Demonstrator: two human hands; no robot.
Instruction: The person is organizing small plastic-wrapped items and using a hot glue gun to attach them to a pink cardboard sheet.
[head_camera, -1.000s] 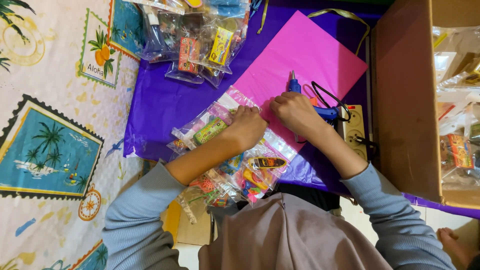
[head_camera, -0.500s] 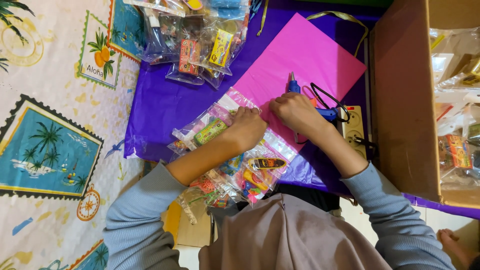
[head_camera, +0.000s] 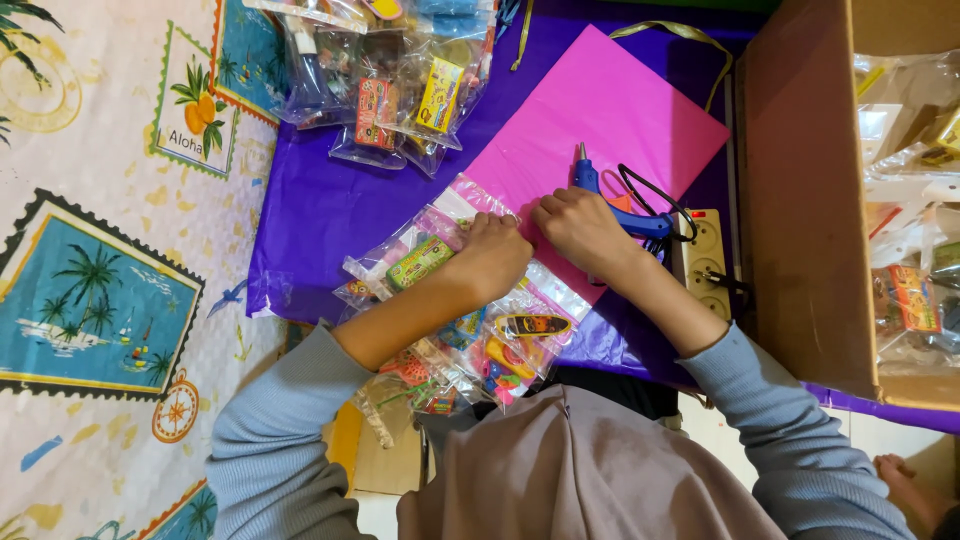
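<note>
Pressing down with both hands, the person works on a clear plastic bag (head_camera: 470, 215) that lies at the lower left edge of a pink paper sheet (head_camera: 600, 120), on a purple cloth (head_camera: 320, 200). The bag is transparent and flat, with a thin pink stripe along its side, and it crinkles and shines in the light. Its upper corner reaches onto the pink paper. The left hand (head_camera: 492, 255) is curled, knuckles up, and lies on top of the bag; the right hand (head_camera: 580, 228) is also curled and presses on the bag's edge, right beside the left one. I cannot tell if the fingers pinch the plastic or only press it.

Under the left forearm there are more small bags of toys (head_camera: 500, 345), with a green packet (head_camera: 420, 262) and an orange and black toy inside. Just behind the right hand lies a blue glue gun (head_camera: 600, 195) with a black cable, near a beige power strip (head_camera: 705, 260). A pile of filled bags (head_camera: 400, 80) sits at the top of the cloth. A cardboard box (head_camera: 800, 200) stands at the right side.
</note>
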